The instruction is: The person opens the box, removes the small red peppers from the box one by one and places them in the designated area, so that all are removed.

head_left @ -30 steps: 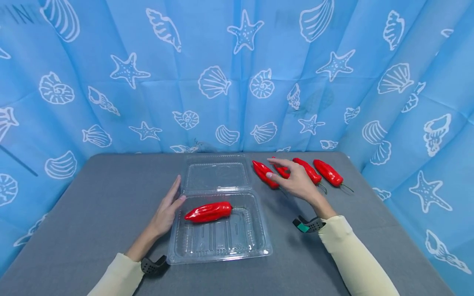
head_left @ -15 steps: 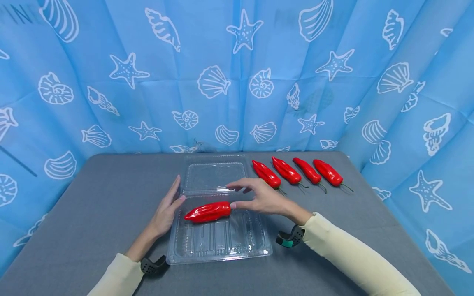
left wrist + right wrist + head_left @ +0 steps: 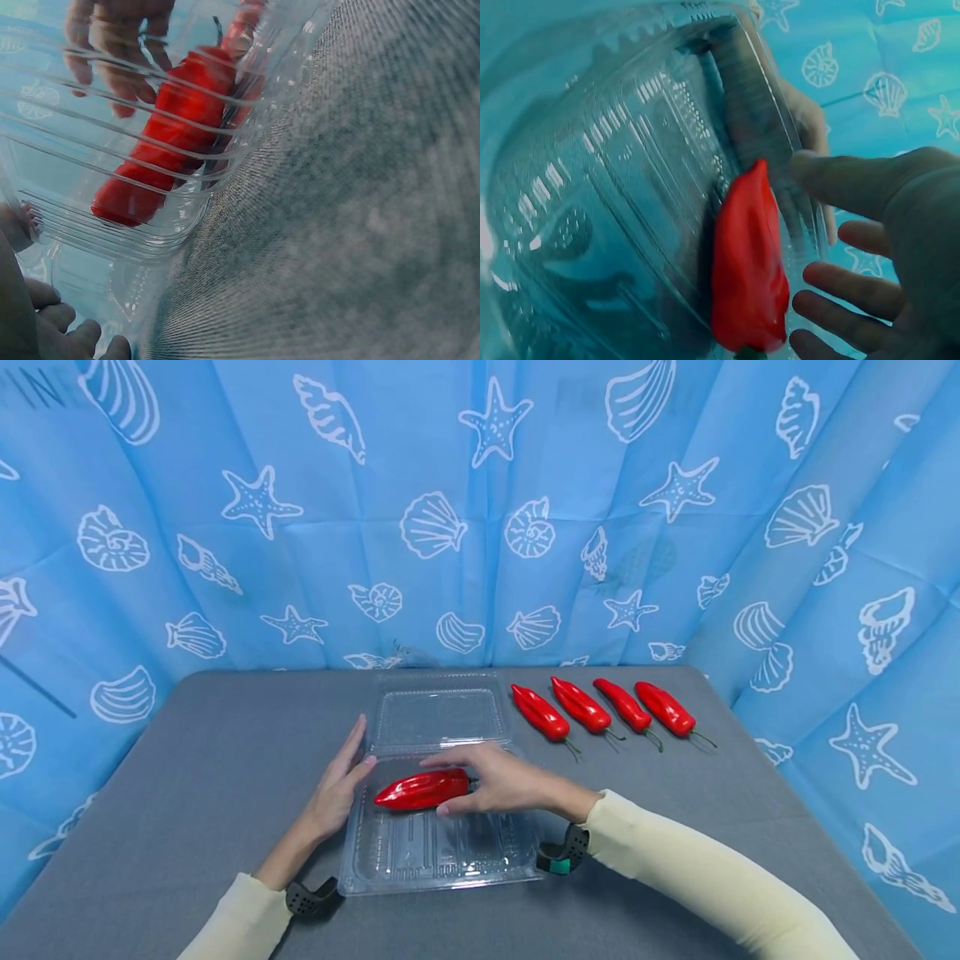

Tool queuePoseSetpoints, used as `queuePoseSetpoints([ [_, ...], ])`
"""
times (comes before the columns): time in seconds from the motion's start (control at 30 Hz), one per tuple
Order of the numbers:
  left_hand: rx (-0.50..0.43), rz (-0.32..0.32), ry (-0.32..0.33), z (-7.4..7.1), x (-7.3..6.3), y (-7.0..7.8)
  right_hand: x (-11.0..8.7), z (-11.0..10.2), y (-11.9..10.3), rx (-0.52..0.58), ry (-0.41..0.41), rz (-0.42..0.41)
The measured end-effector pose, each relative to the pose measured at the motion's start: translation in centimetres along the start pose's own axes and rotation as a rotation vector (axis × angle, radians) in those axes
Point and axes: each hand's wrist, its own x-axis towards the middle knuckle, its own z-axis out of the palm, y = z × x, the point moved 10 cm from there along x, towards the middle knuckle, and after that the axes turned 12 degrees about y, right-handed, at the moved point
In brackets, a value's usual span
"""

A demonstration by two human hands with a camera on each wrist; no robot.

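Observation:
A clear plastic clamshell box (image 3: pixel 442 883) lies on the table with its lid folded back. One red pepper (image 3: pixel 422 790) rests in its tray, green stem toward the right. My left hand (image 3: pixel 335 793) lies along the box's left side, fingers extended, thumb at the rim near the hinge. Over the pepper's stem end is my right hand (image 3: pixel 510 781), thumb on the near side and fingers on the far side. In the right wrist view, the thumb and spread fingers of my right hand (image 3: pixel 922 232) appear apart from the pepper (image 3: pixel 750 262).
Several more red peppers (image 3: pixel 540 714) lie in a slanted row at the back right of the grey-covered table (image 3: pixel 187 793). The clear lid (image 3: pixel 438 717) lies flat behind the tray. A blue curtain (image 3: pixel 480 585) with white shell prints rises behind the table.
My right hand has moved left and nearer, from over the row of peppers to the stem end of the pepper in the box. My left hand has stayed at the box's side.

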Motion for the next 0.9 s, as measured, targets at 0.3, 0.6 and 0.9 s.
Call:
queuePoseSetpoints([
  [0.3, -0.005, -0.009, -0.003, 0.1, 0.0, -0.3, 0.2, 0.9, -0.1, -0.042, -0.04, 0.014],
  [0.6, -0.005, -0.02, -0.001, 0.0, 0.0, -0.3, 0.6, 1.6, 0.1, -0.143, -0.019, 0.012],
  [0.9, -0.012, -0.017, 0.003, 0.0, 0.0, -0.2, 0.7, 2.3, 0.9, -0.183, -0.047, 0.072],
])
